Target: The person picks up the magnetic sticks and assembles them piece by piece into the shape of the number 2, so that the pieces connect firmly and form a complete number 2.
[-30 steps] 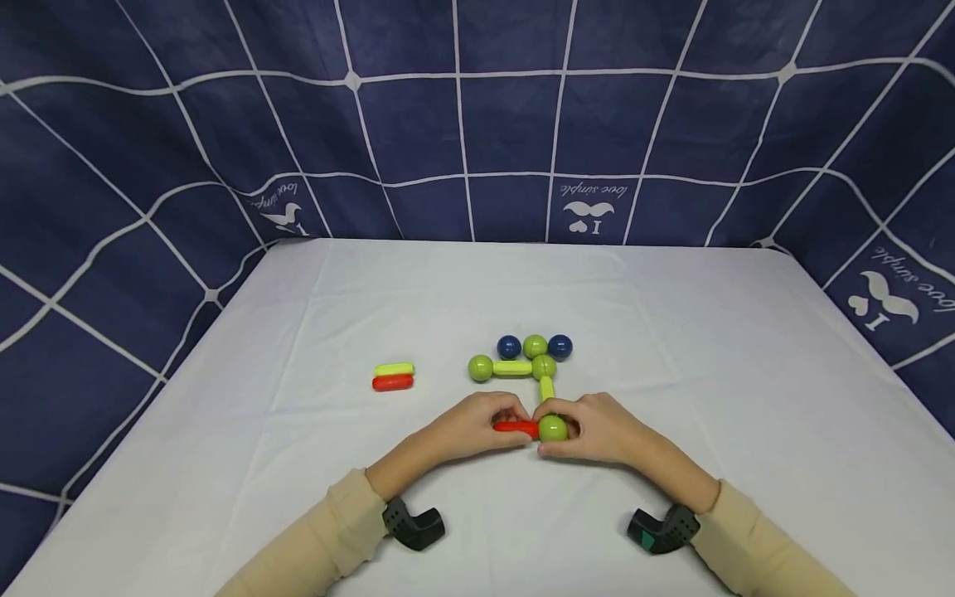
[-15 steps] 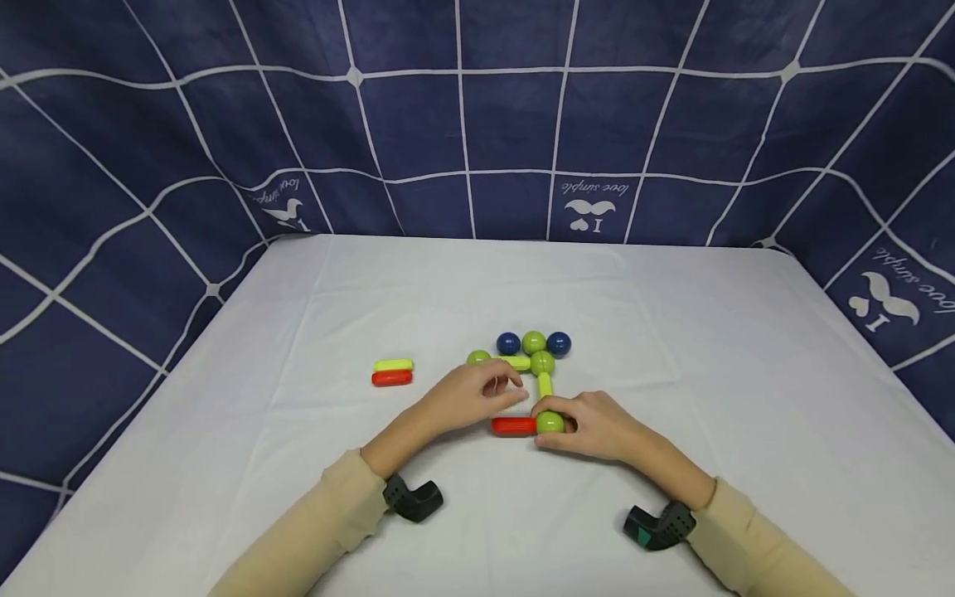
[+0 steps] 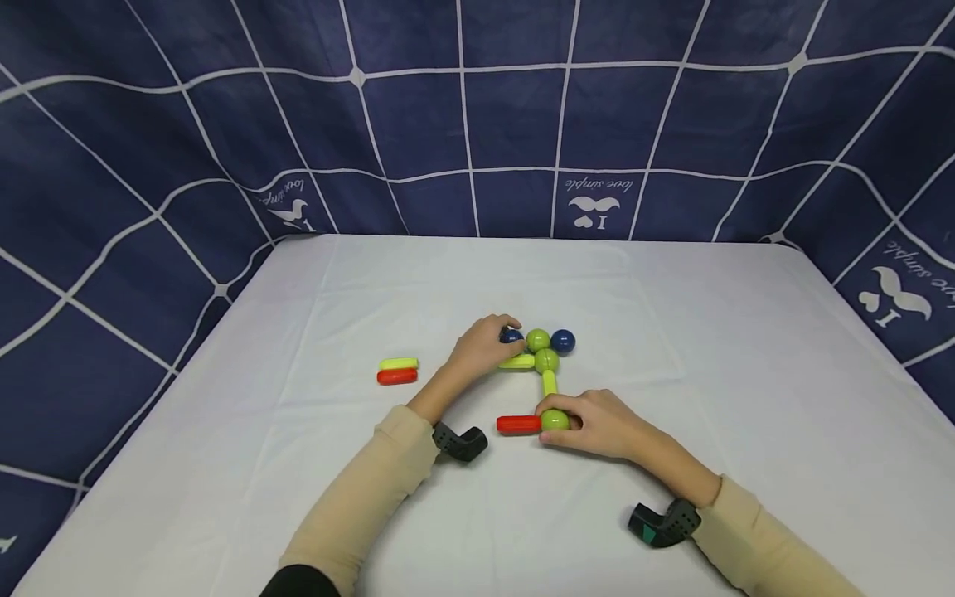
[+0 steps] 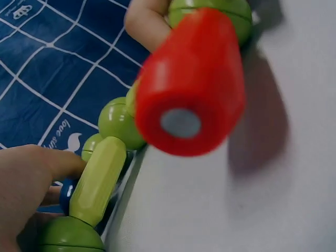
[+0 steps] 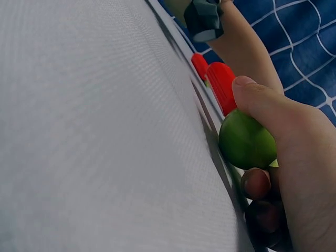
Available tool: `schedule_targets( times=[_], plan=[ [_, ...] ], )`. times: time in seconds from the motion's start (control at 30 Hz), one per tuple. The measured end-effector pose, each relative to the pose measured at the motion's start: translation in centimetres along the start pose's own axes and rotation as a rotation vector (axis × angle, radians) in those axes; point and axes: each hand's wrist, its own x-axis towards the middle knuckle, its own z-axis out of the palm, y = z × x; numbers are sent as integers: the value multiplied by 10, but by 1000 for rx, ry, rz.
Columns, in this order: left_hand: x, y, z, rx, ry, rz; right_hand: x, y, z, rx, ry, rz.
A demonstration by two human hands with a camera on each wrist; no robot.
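In the head view my right hand (image 3: 597, 424) grips the nearest green ball (image 3: 555, 420) of a joined shape. A red magnetic rod (image 3: 518, 425) sticks out from that ball to the left, its metal end disc showing in the left wrist view. A green rod (image 3: 549, 383) runs back to a second green ball (image 3: 547, 361), and another green rod (image 3: 516, 362) leads left from there. My left hand (image 3: 481, 344) curls its fingers about a dark blue ball (image 3: 511, 335) behind this rod. The green ball (image 4: 71, 236) at the rod's left end is hidden from the head view.
A loose green ball (image 3: 538, 340) and a second blue ball (image 3: 563, 341) sit behind the shape. To the left lie a short green rod (image 3: 399, 363) and a red rod (image 3: 397, 376), side by side. White cloth (image 3: 671, 332) covers the table, with a blue checked curtain (image 3: 515, 116) behind.
My left hand has let go of the red rod and moved back to the left blue ball. The right hand has stayed on the near green ball.
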Motion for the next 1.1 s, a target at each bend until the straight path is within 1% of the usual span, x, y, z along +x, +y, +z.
schedule_targets(
  times=[0.03, 0.1, 0.2, 0.27, 0.33, 0.37, 0.43, 0.53, 0.67, 0.73, 0.8, 0.97, 1.1],
  plan=[
    [1, 0, 1, -6, 7, 2, 0, 0, 0, 2, 1, 2],
    [-1, 1, 1, -29, 51, 10, 0, 0, 1, 5, -2, 8],
    [-9, 3, -2, -80, 157, 64, 0, -1, 2, 9, -1, 13],
    [-19, 4, -7, -115, 217, 119, 0, -1, 2, 10, 0, 12],
    [-32, 4, -11, -147, 241, 176, -1, -1, 3, 11, -3, 9],
    [-39, 3, -13, -162, 243, 199, -1, -2, 3, 13, -5, 9],
    [-54, 0, -15, -172, 228, 229, -1, -2, 3, 12, -11, 9],
    [-73, -6, -17, -189, 172, 240, -1, -1, 3, 13, -12, 9],
    [-89, -19, -16, -230, 52, 239, 0, -1, 2, 6, -6, 10],
    [-94, -25, -14, -251, 5, 242, 0, 0, 1, 2, 0, 9],
    [-98, -31, -12, -280, -33, 224, -1, 0, 1, 1, 1, 12],
    [-100, -45, -8, -377, -82, 195, -1, 0, 0, 0, -1, 15],
    [-101, -50, -8, -390, -118, 232, -1, -1, 1, 5, 2, 6]
  ],
)
